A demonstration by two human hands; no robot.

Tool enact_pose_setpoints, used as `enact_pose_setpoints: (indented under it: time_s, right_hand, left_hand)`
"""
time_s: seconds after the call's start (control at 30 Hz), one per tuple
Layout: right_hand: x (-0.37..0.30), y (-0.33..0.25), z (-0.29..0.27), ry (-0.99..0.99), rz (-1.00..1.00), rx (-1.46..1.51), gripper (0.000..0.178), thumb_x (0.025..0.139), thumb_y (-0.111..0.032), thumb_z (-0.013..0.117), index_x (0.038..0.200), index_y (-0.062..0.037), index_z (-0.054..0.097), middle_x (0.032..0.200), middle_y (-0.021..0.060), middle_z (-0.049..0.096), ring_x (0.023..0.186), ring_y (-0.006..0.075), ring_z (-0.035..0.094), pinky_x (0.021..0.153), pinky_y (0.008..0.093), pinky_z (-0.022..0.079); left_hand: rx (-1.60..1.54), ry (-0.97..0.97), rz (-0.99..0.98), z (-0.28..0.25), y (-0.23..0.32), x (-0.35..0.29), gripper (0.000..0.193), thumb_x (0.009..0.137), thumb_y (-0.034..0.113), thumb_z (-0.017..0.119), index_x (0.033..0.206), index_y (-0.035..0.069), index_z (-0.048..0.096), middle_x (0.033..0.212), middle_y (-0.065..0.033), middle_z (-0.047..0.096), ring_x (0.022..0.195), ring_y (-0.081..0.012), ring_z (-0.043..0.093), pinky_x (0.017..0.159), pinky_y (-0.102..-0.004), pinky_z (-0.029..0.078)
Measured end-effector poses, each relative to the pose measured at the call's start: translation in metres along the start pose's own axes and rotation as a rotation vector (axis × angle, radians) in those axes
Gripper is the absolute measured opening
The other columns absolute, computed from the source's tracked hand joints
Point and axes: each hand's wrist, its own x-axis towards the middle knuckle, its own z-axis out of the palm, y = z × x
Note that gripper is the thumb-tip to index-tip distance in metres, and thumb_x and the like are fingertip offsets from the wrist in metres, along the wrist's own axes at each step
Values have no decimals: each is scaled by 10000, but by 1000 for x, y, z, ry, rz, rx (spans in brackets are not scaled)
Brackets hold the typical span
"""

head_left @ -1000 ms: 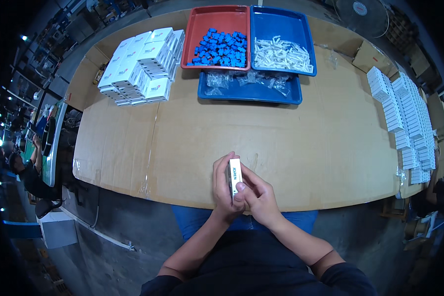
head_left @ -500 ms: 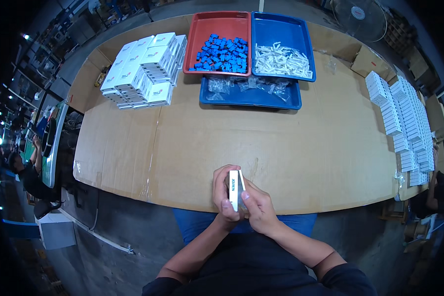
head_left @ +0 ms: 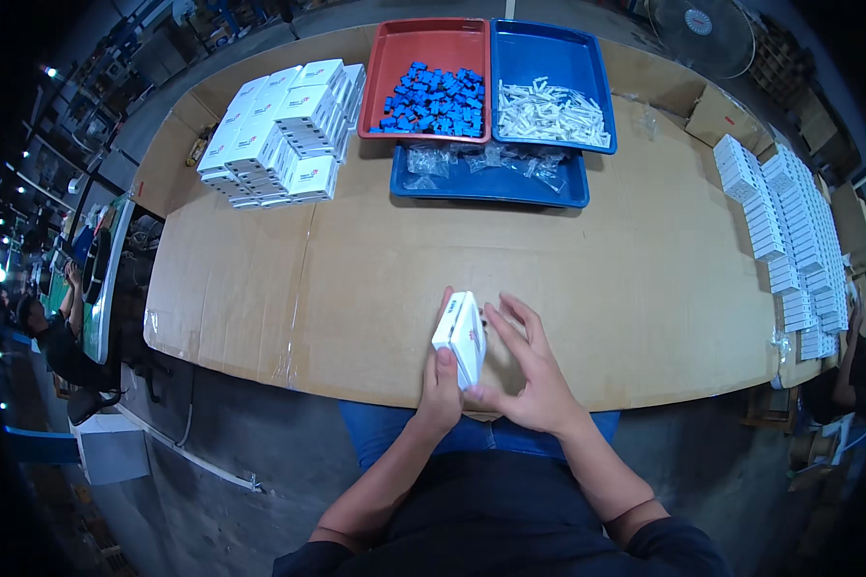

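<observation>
A small white box (head_left: 461, 338) stands tilted on edge over the near part of the table, its lid side turned to the right. My left hand (head_left: 441, 389) grips it from the left, with the thumb on the near side and the other fingers mostly hidden behind it. To the right of the box is my right hand (head_left: 539, 381), its fingers spread and curved. The right thumb lies at the box's lower end, and the fingertips are close to its right face; whether they touch cannot be made out.
Stacked white boxes (head_left: 255, 135) stand at the far left, and rows of white boxes (head_left: 784, 236) line the right edge. At the back, a red tray (head_left: 428, 43) holds blue parts and a blue tray (head_left: 548, 53) white parts. Below them, another blue tray (head_left: 491, 193) contains clear bags.
The box has moved up and turned, showing more of its broad face. My right hand has loosened from it and spread its fingers, while the left keeps hold.
</observation>
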Motion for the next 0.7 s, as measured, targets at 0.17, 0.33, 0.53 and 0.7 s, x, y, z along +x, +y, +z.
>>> enact_pose_setpoints:
  time_s: [0.17,0.33,0.53,0.7]
  right_hand:
    - [5,33,-9,-79,-366,-187,894,763,-472,855,1490,-51,550,1538,228,496,1441,431,472,1193,625,337]
    - [6,44,2,27,-459,-168,859,807,-525,810,1398,57,589,1432,267,586,1325,444,588,1133,596,430]
    - [-2,55,15,141,-559,-107,824,872,-550,754,1308,136,618,1351,338,618,1252,477,637,1089,548,490]
    - [-4,57,15,138,-523,-62,850,964,-615,627,1345,143,594,1372,345,604,1279,459,624,1109,512,477]
  left_hand:
    - [-312,12,-484,21,18,-5,734,1102,629,191,1568,85,351,1490,-176,527,1346,-294,572,1108,-450,495]
    - [-347,77,-540,34,28,-6,743,1097,644,211,1550,77,370,1452,-157,547,1312,-275,594,1091,-429,505]
    - [-338,70,-535,30,22,-11,707,1104,631,233,1489,75,440,1330,-112,613,1200,-216,640,998,-373,545]
    - [-304,3,-562,24,20,-7,784,1086,668,241,1586,71,335,1442,-123,542,1363,-238,542,1122,-393,468]
